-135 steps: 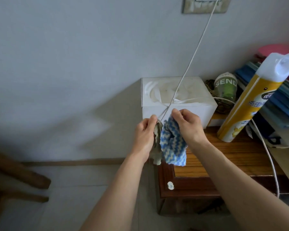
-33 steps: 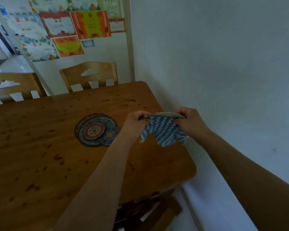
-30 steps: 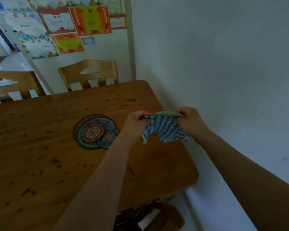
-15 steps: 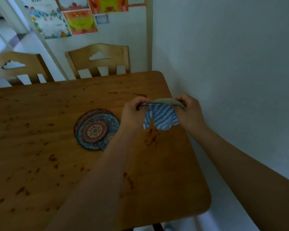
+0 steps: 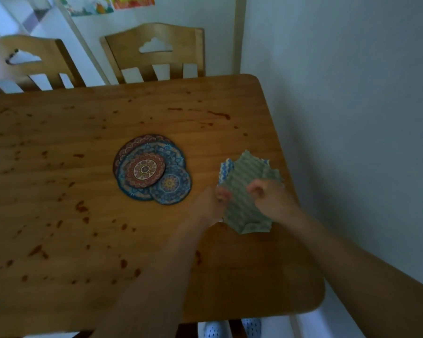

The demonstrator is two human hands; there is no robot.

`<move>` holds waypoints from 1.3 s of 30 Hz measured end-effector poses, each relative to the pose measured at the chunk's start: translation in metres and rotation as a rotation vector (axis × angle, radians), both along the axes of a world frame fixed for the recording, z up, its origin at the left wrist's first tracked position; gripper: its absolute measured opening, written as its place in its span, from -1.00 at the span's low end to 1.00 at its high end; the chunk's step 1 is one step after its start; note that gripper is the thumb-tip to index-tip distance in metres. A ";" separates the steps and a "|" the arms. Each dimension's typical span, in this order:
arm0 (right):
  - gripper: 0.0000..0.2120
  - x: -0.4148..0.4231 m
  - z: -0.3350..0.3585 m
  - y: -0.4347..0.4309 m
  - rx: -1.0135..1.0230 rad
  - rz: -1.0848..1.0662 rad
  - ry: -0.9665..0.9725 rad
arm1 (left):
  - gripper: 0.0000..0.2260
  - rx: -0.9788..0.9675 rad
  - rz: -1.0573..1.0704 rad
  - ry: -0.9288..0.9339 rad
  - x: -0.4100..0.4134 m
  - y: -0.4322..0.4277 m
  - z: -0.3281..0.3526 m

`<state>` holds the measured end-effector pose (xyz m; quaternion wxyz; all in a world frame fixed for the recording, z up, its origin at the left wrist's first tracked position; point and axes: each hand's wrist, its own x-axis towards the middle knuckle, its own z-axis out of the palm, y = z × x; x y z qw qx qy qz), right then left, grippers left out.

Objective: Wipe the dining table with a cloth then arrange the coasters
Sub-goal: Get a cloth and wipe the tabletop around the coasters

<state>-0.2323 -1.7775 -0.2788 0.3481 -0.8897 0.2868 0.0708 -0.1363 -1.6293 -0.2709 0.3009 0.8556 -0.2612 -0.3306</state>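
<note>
- Resting on the dining table (image 5: 59, 240), the cloth (image 5: 244, 189) lies spread near the right-hand edge, to the right of the coasters (image 5: 152, 170); its greenish striped face is up, with a blue-and-white zigzag face showing at one folded corner.
- Left hand (image 5: 209, 206): fingers curled at the cloth's left edge, apparently pinching it; blur prevents a firm reading of the grip.
- Right hand (image 5: 270, 197): clenched on top of the cloth, bunching the fabric beneath the knuckles.
- Coasters: round, mandala-patterned, piled in an untidy overlapping heap just left of the cloth, apart from it. The count cannot be read with certainty. They are not arranged.
- Table surface: dark reddish spots and streaks scattered widely, left of the coasters, behind them and in front of them.
- Assessment: wiping appears barely begun or not begun, since stains persist all round. The full wipe, including the patch under the coasters, is judged outstanding, as is the arranging.
- Two wooden chairs (image 5: 154, 52) stand behind the table, beyond the coasters.
</note>
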 end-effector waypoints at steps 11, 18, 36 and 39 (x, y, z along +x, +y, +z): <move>-0.18 0.048 -0.059 0.028 -0.271 -0.197 0.131 | -0.56 0.185 0.187 -0.479 0.078 0.009 -0.049; -0.20 0.059 -0.083 0.000 -0.510 -0.250 0.114 | -0.48 0.362 0.173 -0.705 0.089 0.017 -0.094; -0.45 0.002 -0.088 0.011 -0.582 0.294 -0.066 | -0.49 0.323 0.209 -0.764 0.088 0.016 -0.097; -0.41 0.031 -0.087 -0.010 -0.595 0.179 -0.035 | -0.50 0.331 0.210 -0.764 0.089 0.015 -0.097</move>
